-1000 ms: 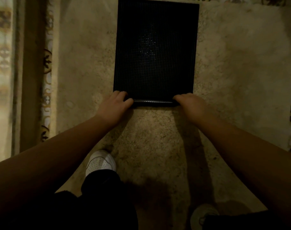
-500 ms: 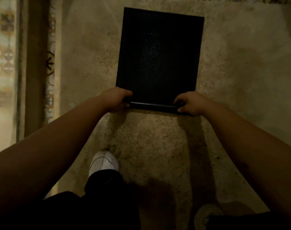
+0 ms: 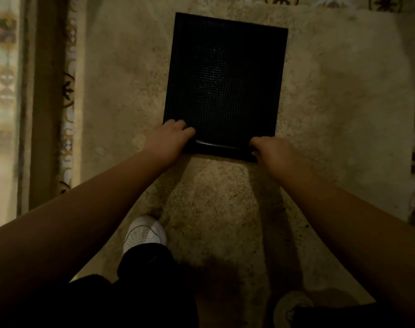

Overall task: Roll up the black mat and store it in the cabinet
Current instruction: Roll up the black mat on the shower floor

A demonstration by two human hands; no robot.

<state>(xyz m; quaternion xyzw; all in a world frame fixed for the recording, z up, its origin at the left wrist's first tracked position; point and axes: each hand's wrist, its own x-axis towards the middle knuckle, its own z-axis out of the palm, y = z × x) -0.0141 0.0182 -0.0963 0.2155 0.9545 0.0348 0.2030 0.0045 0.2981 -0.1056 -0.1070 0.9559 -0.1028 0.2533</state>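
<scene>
The black mat [image 3: 225,74], a studded rectangle, lies flat on a beige shaggy rug [image 3: 343,114] ahead of me. Its near edge is curled into a thin roll between my hands. My left hand [image 3: 170,136] grips the near left corner, fingers folded over the roll. At the near right corner my right hand [image 3: 272,149] is closed on the rolled edge. No cabinet is in view.
A patterned tiled floor [image 3: 3,91] borders the rug on the left, and patterned tiles show along the top edge. My white shoe [image 3: 144,233] stands on the rug below the left arm; the other shoe [image 3: 292,306] is at the bottom right. The light is dim.
Both hands have pushed the curled near edge slightly further up the mat, so the roll is a little thicker. My view has shifted, and the mat's far edge is now visible.
</scene>
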